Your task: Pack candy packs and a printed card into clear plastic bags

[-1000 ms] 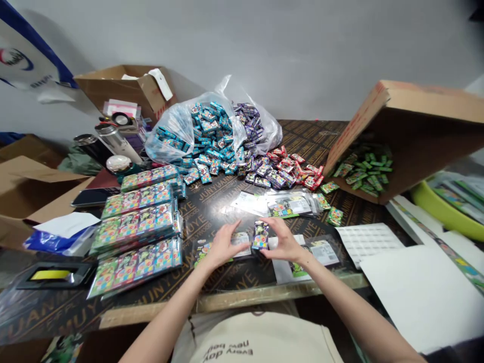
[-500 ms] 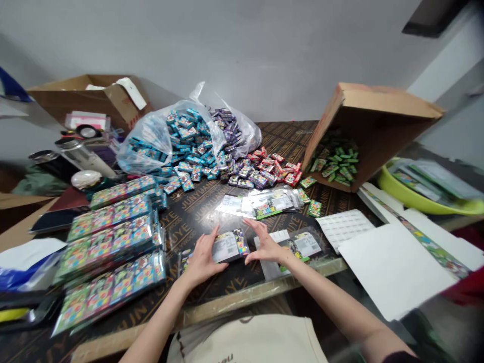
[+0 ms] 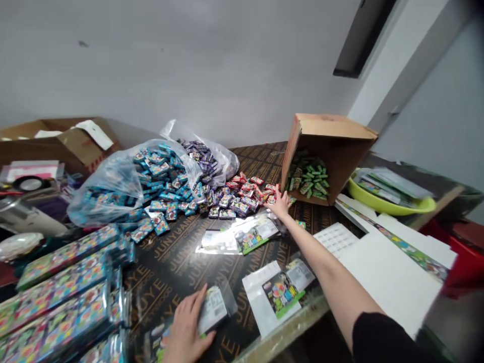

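Note:
My left hand (image 3: 188, 326) spans a clear plastic packet (image 3: 215, 308) with a white printed label, thumb along its near edge and fingers across the far side. The packet lies on the dark table. Farther out, my right hand (image 3: 280, 204) reaches to the small red packs (image 3: 247, 189), its fingers spread at their right edge; whether it touches one is hard to tell. Purple packs (image 3: 227, 201) lie just left of them. Below that hand are flat clear packets (image 3: 254, 237) with printed cards. Another printed packet (image 3: 282, 290) rests on a white sheet near the table's front edge.
A tipped cardboard box (image 3: 336, 126) holds green packs (image 3: 312, 179). Blue packs (image 3: 159, 171) spill from a clear bag (image 3: 109, 176). Filled multi-pack sleeves (image 3: 68, 292) are stacked at left. On the right are white sheets (image 3: 393, 272) and a yellow-green basin (image 3: 385, 201).
My right hand has left the packet's side and stretched forward to the red packs. My left hand stays on the packet. The view has turned to the right.

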Available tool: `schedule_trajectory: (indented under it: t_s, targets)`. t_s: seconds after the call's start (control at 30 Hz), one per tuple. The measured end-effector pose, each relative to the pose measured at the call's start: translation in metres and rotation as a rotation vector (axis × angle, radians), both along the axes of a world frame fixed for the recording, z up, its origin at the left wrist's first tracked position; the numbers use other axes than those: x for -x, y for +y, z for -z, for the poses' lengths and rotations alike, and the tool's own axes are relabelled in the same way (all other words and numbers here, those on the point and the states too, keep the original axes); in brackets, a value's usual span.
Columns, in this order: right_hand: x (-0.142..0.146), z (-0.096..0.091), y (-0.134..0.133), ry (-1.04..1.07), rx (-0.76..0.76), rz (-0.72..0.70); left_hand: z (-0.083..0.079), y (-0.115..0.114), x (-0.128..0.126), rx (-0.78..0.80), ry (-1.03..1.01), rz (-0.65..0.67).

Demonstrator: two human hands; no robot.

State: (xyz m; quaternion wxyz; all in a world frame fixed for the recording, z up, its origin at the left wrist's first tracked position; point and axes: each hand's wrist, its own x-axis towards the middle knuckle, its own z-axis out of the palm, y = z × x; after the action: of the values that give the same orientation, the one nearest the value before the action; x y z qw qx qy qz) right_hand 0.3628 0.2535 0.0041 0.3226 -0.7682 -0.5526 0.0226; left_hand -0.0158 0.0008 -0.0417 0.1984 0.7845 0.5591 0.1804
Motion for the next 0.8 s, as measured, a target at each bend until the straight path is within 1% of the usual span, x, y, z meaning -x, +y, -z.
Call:
schedule_trajectory:
  t_s: [0.07,0.13,0.2,0.27,0.4,0.5,0.57,0.67,0.73,0.8]
  targets:
    - [-0.019,0.002,0.029,0.039,0.027,-0.003,0.007,0.000,0.003,-0.021,0.020,-0.005]
    - [-0.028,0.006,0.047,0.085,0.067,-0.036,0.011,0.002,0.005,-0.043,0.038,-0.004]
    - [-0.027,0.012,0.055,0.125,0.100,-0.085,0.013,0.004,0.006,-0.058,0.054,-0.002]
    - [-0.021,0.020,0.054,0.150,0.113,-0.146,0.013,0.004,0.005,-0.065,0.066,0.006]
    - [-0.004,0.032,0.034,0.197,0.097,-0.343,0.008,0.001,0.002,-0.060,0.081,0.013]
    - [0.006,0.029,0.014,0.258,0.034,-0.482,0.004,-0.002,0.000,-0.053,0.077,-0.003]
    - [0.010,0.020,0.002,0.312,-0.032,-0.519,0.003,-0.002,0.000,-0.037,0.066,-0.005]
    - [0.018,0.001,-0.016,0.423,-0.132,-0.547,-0.002,0.002,0.000,0.001,0.023,0.011]
    - [0.030,-0.014,-0.033,0.513,-0.183,-0.592,-0.010,0.008,-0.003,0.015,-0.064,-0.019]
    - [0.050,-0.027,-0.057,0.630,-0.194,-0.670,-0.026,0.017,-0.011,0.025,-0.219,-0.092]
